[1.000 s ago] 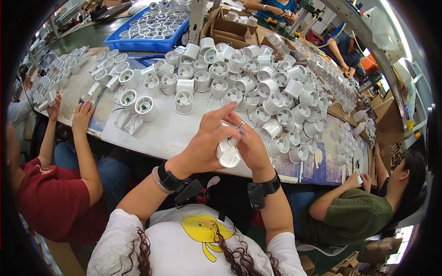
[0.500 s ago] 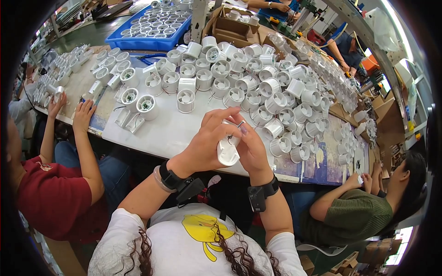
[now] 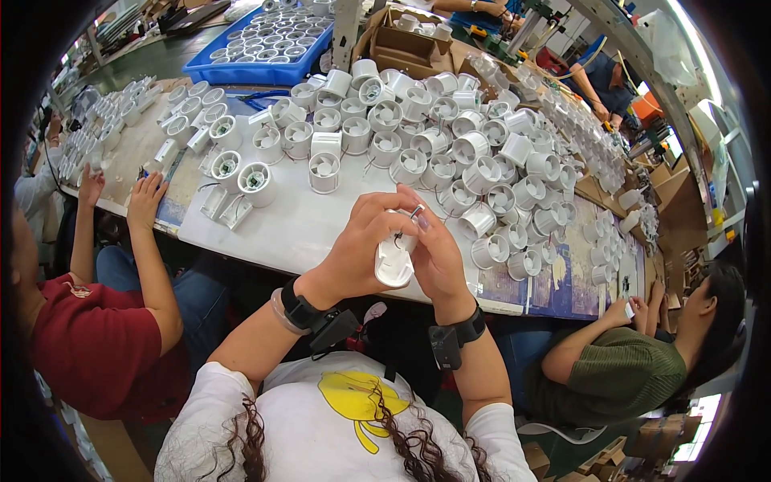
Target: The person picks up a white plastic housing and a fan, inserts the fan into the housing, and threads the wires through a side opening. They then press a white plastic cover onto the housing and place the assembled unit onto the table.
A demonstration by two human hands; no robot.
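Over the near edge of the table I hold a white plastic housing (image 3: 393, 267), its open, rounded end tilted toward me. My left hand (image 3: 359, 245) is closed around its left side. My right hand (image 3: 438, 257) is closed against the other side, its fingertips pinching a small dark-and-pale part (image 3: 417, 212) at the upper end. Thin dark wires (image 3: 398, 236) show inside the housing; the rest of it is hidden by my fingers. Just beyond my hands stands a white cylindrical fan unit (image 3: 324, 173) with blades inside.
A large pile of white fan units (image 3: 470, 149) spreads across the table. Two units with green circuit boards (image 3: 255, 178) stand at left. Behind is a blue tray (image 3: 249, 75) of round parts, beside a cardboard box (image 3: 405, 50). Co-workers sit on both sides, a red sleeve (image 3: 120, 353) at left.
The housing has shifted slightly left and tipped a little in my hands. My right fingertips have moved, and the small part between them shows more plainly.
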